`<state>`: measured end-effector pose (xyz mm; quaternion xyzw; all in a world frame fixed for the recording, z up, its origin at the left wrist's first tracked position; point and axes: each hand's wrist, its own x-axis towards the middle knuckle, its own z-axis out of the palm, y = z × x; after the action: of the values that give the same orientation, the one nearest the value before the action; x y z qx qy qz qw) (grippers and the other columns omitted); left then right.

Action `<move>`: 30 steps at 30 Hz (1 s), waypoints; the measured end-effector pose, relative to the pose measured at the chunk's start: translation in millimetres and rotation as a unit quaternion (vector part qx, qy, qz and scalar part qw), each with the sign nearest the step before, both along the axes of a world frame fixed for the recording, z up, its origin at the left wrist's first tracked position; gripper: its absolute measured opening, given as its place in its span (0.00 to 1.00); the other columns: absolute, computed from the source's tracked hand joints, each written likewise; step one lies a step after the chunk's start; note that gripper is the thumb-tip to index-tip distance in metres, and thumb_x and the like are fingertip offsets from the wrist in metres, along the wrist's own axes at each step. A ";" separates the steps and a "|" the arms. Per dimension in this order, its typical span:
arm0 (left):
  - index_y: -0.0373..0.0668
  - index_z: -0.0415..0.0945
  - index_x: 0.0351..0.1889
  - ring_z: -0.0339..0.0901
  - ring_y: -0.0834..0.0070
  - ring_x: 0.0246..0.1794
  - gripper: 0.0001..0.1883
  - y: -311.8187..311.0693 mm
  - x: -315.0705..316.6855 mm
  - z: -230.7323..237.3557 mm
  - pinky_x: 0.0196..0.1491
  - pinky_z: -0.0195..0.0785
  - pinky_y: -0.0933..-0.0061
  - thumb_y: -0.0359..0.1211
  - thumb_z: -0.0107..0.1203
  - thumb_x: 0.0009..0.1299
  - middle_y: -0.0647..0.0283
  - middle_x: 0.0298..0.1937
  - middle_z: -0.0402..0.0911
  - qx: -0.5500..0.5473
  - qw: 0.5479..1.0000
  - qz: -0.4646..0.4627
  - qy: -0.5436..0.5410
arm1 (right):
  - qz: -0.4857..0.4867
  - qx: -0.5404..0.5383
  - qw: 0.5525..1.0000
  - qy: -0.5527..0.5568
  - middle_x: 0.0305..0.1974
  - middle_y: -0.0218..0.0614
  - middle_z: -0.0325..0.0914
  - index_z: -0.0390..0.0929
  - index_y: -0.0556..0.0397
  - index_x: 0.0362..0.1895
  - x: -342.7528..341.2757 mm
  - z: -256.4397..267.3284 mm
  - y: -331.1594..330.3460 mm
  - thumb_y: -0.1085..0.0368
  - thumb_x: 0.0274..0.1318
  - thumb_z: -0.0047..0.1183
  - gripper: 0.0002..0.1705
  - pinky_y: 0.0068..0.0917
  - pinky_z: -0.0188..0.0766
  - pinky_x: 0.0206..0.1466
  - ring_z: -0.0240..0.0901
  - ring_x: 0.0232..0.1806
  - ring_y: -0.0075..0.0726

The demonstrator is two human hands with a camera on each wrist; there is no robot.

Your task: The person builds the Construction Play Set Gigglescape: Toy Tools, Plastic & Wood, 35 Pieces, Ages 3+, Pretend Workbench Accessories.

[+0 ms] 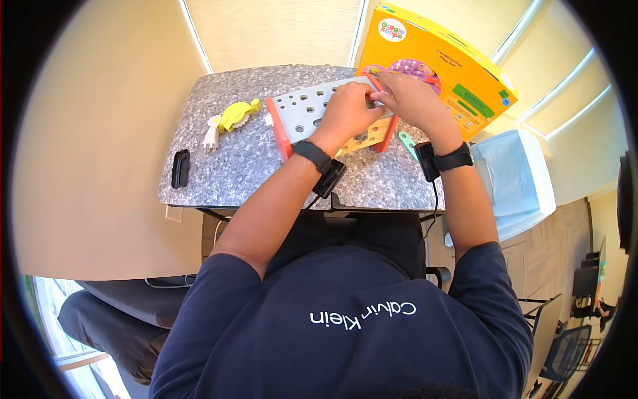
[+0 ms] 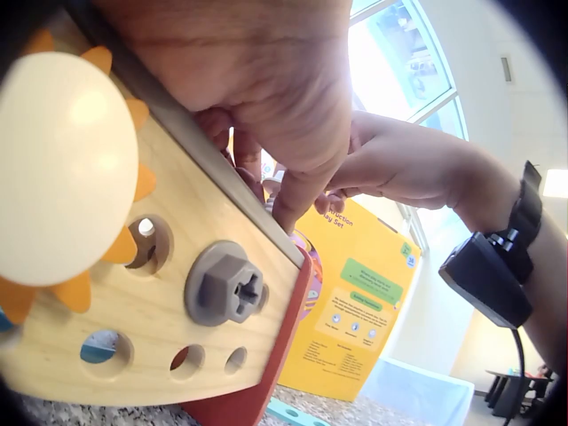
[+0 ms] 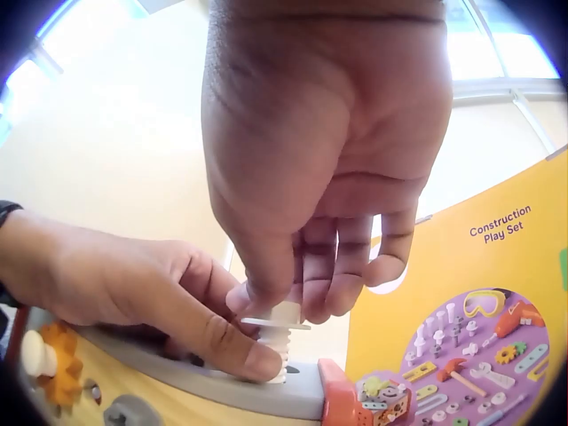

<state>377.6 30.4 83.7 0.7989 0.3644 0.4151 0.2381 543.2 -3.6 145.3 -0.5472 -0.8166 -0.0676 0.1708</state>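
In the right wrist view, a white toy bolt (image 3: 274,344) with a wide collar and threaded shank stands upright at the grey top of a toy workbench (image 1: 287,114). My right hand (image 1: 415,100) pinches the bolt's head from above with thumb and fingers. My left hand (image 1: 352,110) reaches over the grey top and grips the threaded shank low down, its thumb against the threads. On the bench's wooden side sit a grey hex bolt (image 2: 235,286) and an orange gear (image 3: 64,362) with a white round-headed bolt (image 2: 67,169) through it.
A yellow Construction Play Set box (image 1: 425,50) stands behind the bench. A yellow toy piece (image 1: 234,117), a white piece (image 1: 211,135) and a black holder (image 1: 180,168) lie left. A green perforated strip (image 1: 407,142) lies right, near a blue-lined bin (image 1: 512,179).
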 end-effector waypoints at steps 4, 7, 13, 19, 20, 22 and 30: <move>0.34 0.86 0.37 0.87 0.55 0.39 0.16 1.1 -0.7 0.7 0.45 0.78 0.60 0.39 0.69 0.63 0.50 0.36 0.88 0.002 1.000 0.003 0.022 | -0.095 -0.065 0.992 -0.056 0.44 0.49 0.84 0.81 0.54 0.48 -13.6 15.4 -8.2 0.52 0.66 0.56 0.19 0.49 0.76 0.52 0.81 0.50 0.56; 0.33 0.85 0.37 0.87 0.55 0.38 0.16 1.4 -0.3 -0.6 0.45 0.78 0.60 0.39 0.69 0.63 0.50 0.36 0.88 0.003 1.000 0.002 0.007 | -0.020 0.009 0.999 0.030 0.47 0.48 0.83 0.81 0.54 0.48 0.6 4.9 -9.2 0.52 0.66 0.57 0.19 0.49 0.76 0.52 0.80 0.53 0.56; 0.34 0.85 0.36 0.87 0.56 0.38 0.15 1.3 0.5 -3.5 0.45 0.78 0.62 0.37 0.69 0.62 0.50 0.36 0.88 0.003 1.000 0.000 -0.018 | 0.062 0.020 0.997 0.048 0.49 0.51 0.82 0.81 0.57 0.45 20.1 -13.8 8.1 0.53 0.64 0.58 0.19 0.50 0.75 0.53 0.79 0.54 0.56; 0.35 0.85 0.35 0.87 0.59 0.37 0.14 3.8 1.2 -4.0 0.44 0.78 0.63 0.37 0.69 0.61 0.51 0.35 0.88 0.006 1.000 0.007 -0.004 | -0.082 -0.062 0.994 -0.025 0.48 0.51 0.82 0.80 0.57 0.44 -10.9 6.2 -4.1 0.50 0.64 0.57 0.21 0.49 0.75 0.54 0.79 0.54 0.54; 0.35 0.85 0.35 0.87 0.59 0.37 0.14 2.8 0.5 -1.8 0.44 0.78 0.63 0.37 0.69 0.61 0.51 0.35 0.88 0.008 1.000 0.007 -0.004 | -0.081 -0.060 0.995 -0.025 0.48 0.51 0.82 0.80 0.57 0.44 -11.0 7.3 -5.4 0.50 0.64 0.57 0.21 0.49 0.75 0.54 0.79 0.54 0.54; 0.34 0.85 0.36 0.87 0.59 0.37 0.14 0.2 -0.9 1.2 0.44 0.78 0.63 0.37 0.69 0.61 0.51 0.34 0.88 -0.004 1.000 0.007 0.005 | -0.063 -0.020 0.997 -0.027 0.47 0.49 0.82 0.80 0.57 0.44 -8.3 8.2 -8.2 0.50 0.65 0.56 0.21 0.49 0.76 0.53 0.80 0.52 0.54; 0.33 0.86 0.38 0.88 0.60 0.38 0.16 1.1 0.4 -2.5 0.45 0.79 0.64 0.37 0.70 0.60 0.50 0.36 0.89 -0.008 1.000 -0.001 -0.007 | 0.064 -0.006 0.998 0.010 0.42 0.49 0.84 0.81 0.54 0.49 18.2 -2.3 6.8 0.54 0.64 0.56 0.18 0.49 0.77 0.52 0.81 0.49 0.57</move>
<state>378.0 31.5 81.2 0.7942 0.3654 0.4178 0.2471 561.4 3.3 143.0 -0.4953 -0.8487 -0.0465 0.1797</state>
